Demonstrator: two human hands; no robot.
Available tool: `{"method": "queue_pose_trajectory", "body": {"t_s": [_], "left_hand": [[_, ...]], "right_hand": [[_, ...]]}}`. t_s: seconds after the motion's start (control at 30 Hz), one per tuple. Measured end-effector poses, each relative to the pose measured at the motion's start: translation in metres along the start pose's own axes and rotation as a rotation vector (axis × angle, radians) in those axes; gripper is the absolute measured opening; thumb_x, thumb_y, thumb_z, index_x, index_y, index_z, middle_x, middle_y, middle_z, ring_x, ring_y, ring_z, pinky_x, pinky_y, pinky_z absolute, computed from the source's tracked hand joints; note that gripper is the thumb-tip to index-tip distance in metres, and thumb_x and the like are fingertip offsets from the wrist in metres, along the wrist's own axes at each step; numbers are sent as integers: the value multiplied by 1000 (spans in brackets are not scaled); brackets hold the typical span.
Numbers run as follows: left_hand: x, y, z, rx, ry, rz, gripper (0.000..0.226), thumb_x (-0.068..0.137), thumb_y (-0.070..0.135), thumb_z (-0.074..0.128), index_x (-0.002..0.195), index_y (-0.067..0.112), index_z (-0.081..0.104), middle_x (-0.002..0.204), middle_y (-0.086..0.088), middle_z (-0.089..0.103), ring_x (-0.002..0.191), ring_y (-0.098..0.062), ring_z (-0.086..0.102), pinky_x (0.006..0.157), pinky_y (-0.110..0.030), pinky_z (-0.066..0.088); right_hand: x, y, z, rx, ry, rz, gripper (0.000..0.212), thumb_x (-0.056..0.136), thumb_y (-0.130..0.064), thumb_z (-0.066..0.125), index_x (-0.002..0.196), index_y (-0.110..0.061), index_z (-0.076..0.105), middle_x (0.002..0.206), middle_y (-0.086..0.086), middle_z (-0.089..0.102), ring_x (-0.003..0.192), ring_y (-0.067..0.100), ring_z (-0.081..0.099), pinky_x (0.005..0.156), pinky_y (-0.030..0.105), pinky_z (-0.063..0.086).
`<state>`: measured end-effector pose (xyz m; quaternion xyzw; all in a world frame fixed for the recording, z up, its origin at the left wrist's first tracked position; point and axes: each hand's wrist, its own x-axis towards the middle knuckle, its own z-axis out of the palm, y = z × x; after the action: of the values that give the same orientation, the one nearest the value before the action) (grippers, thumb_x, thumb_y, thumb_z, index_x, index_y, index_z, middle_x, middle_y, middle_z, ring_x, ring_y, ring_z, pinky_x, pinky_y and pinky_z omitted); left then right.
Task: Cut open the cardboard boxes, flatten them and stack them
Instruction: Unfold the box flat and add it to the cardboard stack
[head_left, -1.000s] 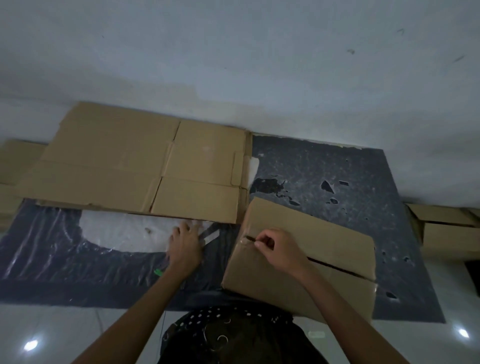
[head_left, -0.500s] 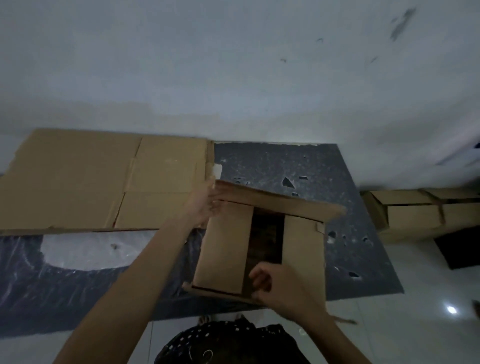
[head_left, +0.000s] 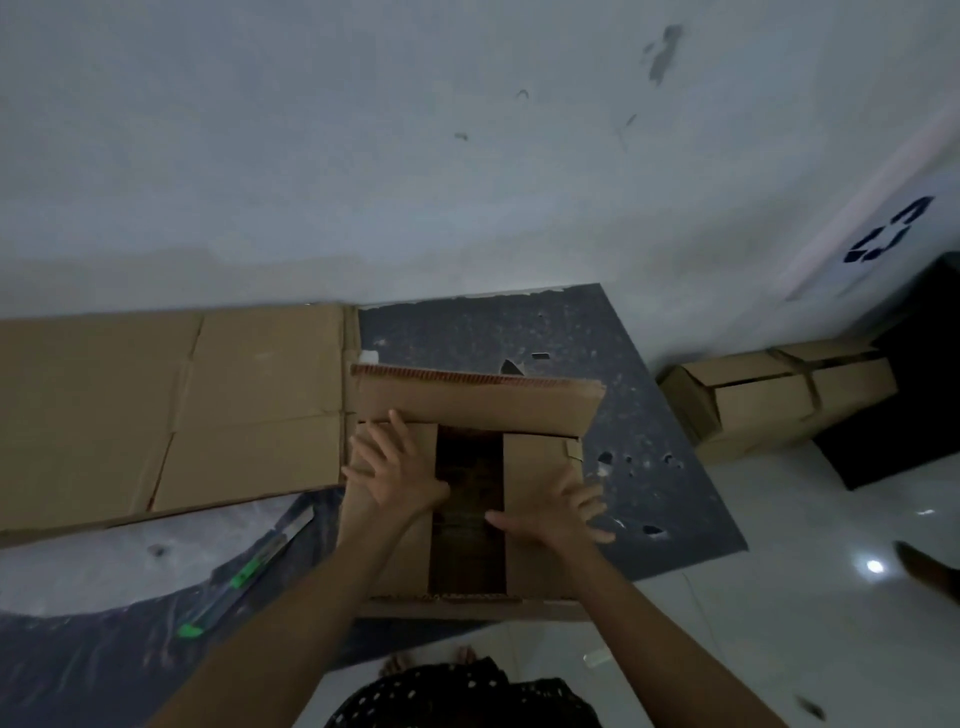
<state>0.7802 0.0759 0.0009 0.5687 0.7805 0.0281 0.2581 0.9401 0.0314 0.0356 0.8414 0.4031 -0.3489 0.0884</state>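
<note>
A brown cardboard box stands in front of me on a dark mat, its top opened. Its far flap stands up and its two inner flaps lie flat with a dark gap between them. My left hand lies spread on the left inner flap, fingers apart. On the right inner flap rests my right hand, also spread, near the box's right edge. Flattened cardboard lies to the left against the wall. A utility knife with green parts lies on the plastic sheet, left of the box.
Two more closed cardboard boxes stand at the right by the wall, next to a dark object. The dark mat ends at glossy white tiles. A white wall rises behind. My feet and dotted clothing show at the bottom.
The box has been turned and its top flaps opened. My left hand left the knife on the sheet and went onto the left flap. My right hand went from the tape seam to the right flap.
</note>
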Motion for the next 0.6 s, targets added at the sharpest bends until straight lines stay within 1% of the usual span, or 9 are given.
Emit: {"method": "queue_pose_trajectory", "body": {"t_s": [0.07,0.13,0.23,0.3,0.37,0.43,0.5,0.57,0.6], "left_hand": [[-1,5,-10,-46,-38,-59,104,86,34,58,149,9,-20,157,-20,-13,145,-39,-9,113,-62,6],[5,3,-23,-144,-86,-37,91,89,28,48,149,7,-17,157,-18,-9,145,-39,-6,114,-61,11],[2,-2,-48,-311,14,154,83,92,18,46,151,8,-11,157,-18,3,143,-39,11,114,-56,21],[-7,7,-67,-421,97,309,81,93,13,46,152,9,-10,158,-15,3,142,-37,16,115,-47,24],[-16,24,-84,-487,205,481,81,91,16,45,152,11,-9,159,-10,1,141,-34,16,113,-42,26],[-17,41,-97,-554,297,598,86,82,18,43,153,10,-6,159,-10,2,143,-31,13,114,-36,20],[-10,51,-101,-607,363,686,89,75,14,44,151,0,0,158,-19,5,144,-31,10,117,-25,6],[4,51,-88,-654,373,744,86,76,19,45,149,-8,8,155,-27,10,145,-34,9,118,-20,3],[11,48,-79,-661,337,736,82,78,23,44,147,-9,12,153,-30,14,144,-36,11,119,-21,6]], "right_hand": [[8,0,-1,50,-7,-12,140,64,-66,75,147,-13,-24,155,26,-11,144,44,-1,109,69,15],[11,7,-5,142,5,-73,135,62,-61,76,149,-16,-16,154,24,2,142,43,9,111,61,25],[16,23,-26,315,45,-184,123,65,-55,76,150,-18,-4,154,20,11,141,40,15,111,49,28],[16,34,-51,410,87,-272,119,71,-51,76,152,-18,-5,156,15,8,143,37,11,113,49,25],[16,38,-79,533,196,-422,118,71,-45,78,152,-21,-4,156,8,7,143,34,10,115,50,23],[17,34,-103,592,316,-552,123,59,-51,75,151,-21,-1,154,4,11,142,30,14,114,51,25],[23,31,-116,615,448,-615,125,51,-56,69,150,-16,4,150,7,17,140,30,21,113,51,29],[35,30,-126,634,471,-644,120,57,-48,76,148,-13,6,147,11,24,138,30,28,111,48,33],[42,30,-129,642,433,-630,112,66,-36,80,148,-9,8,145,10,27,137,28,30,111,43,33]]}}
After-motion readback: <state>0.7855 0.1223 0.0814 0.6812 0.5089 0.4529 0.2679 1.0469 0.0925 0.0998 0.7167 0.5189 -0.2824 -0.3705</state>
